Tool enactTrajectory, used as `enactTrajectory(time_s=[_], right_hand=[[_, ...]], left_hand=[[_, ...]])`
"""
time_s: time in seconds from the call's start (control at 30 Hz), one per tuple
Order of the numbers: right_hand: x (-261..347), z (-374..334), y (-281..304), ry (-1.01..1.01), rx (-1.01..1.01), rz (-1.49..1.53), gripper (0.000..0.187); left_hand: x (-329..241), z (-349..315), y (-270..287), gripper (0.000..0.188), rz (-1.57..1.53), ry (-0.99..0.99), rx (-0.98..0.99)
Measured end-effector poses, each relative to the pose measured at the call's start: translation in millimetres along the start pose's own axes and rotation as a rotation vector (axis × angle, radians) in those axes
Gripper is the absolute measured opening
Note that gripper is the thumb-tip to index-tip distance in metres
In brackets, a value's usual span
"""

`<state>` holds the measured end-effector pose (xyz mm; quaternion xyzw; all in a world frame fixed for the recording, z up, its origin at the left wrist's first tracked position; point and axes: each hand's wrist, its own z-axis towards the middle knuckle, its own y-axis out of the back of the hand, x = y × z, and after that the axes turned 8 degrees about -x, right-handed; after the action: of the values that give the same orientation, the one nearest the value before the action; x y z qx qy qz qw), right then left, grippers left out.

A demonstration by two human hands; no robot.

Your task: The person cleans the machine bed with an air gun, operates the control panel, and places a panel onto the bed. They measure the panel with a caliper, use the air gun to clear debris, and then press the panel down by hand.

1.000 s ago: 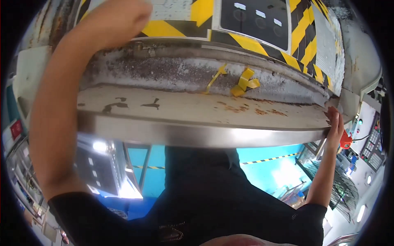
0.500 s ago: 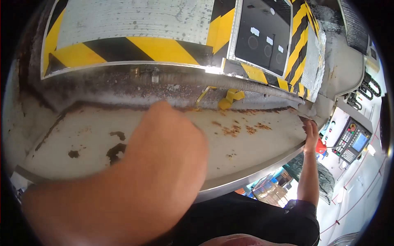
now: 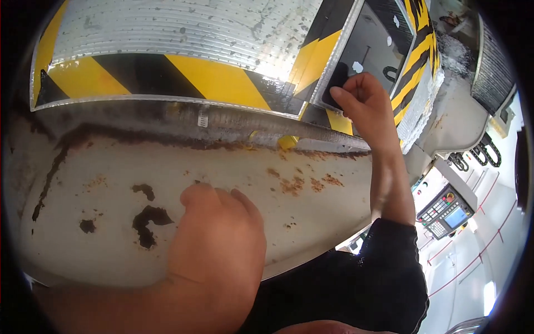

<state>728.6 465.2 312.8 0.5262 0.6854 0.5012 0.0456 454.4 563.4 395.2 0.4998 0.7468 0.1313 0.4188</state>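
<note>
My left hand (image 3: 219, 234) is held over the pale, rust-stained metal ledge (image 3: 133, 167), its back toward me and its fingers curled under. Whatever those fingers hold, if anything, is hidden. My right hand (image 3: 370, 103) is raised in front of the dark window panel (image 3: 367, 33) of the machine, close to its lower edge. Its fingers are bent in, with the thumb pointing left toward the glass. I cannot make out anything in its grip. A dark rounded patch, perhaps a reflection, shows on the glass beside the thumb.
Yellow and black striped tape (image 3: 183, 72) borders the ribbed grey machine cover (image 3: 183, 28). A crumpled yellow strip (image 3: 287, 141) lies at the back of the ledge. To the right stands a control panel (image 3: 445, 214) with keys and a screen. Black cable chains (image 3: 484, 153) hang above it.
My right hand has left the ledge's right end and moved up and left to the window panel. My left hand has drawn back toward me. The whole view has shifted and tilted.
</note>
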Motion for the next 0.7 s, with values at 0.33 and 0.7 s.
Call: enactTrajectory(time_s=[0.33, 0.7], right_hand=[[1, 3, -5, 0.000, -0.042, -0.073, 0.035], [-10, -37, 0, 0.486, -0.039, -0.397, 0.051]], left_hand=[[0, 1, -2, 0.045, -0.046, 0.004, -0.028], [1, -1, -3, 0.040, -0.038, -0.017, -0.114]])
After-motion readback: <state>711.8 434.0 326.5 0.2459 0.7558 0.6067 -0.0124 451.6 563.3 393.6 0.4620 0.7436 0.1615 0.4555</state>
